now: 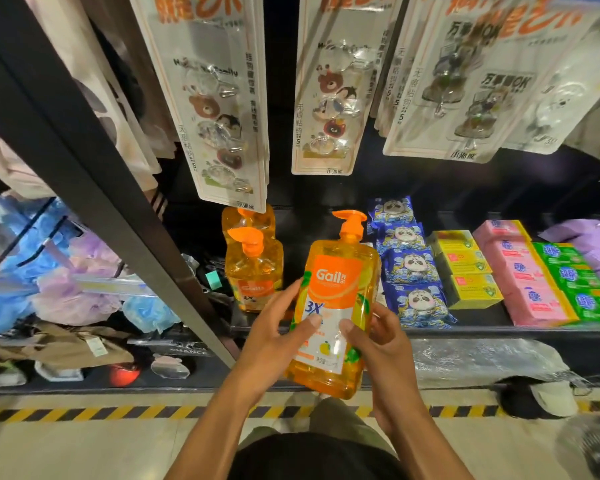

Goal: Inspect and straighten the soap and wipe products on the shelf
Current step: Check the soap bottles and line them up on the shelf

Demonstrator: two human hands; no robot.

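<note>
An orange pump bottle of liquid soap (336,282) with a "Gail" label is held up in front of the shelf, label facing me. My left hand (274,337) grips its left side, thumb across the label. My right hand (378,341) grips its right side, thumb on the label too. Two more orange soap bottles (253,261) stand behind on the black shelf (482,332). To the right lie blue panda wipe packs (411,268) in a row, then yellow soap boxes (465,268), pink soap boxes (520,271) and green soap boxes (575,275).
Hook packs (229,109) hang from above, low over the bottles. A black upright post (94,174) slants at the left, with bath sponges (63,271) beyond it. Purple packs (593,244) sit far right. A lower shelf holds plastic wrap (478,362); yellow-black floor tape (84,414) runs below.
</note>
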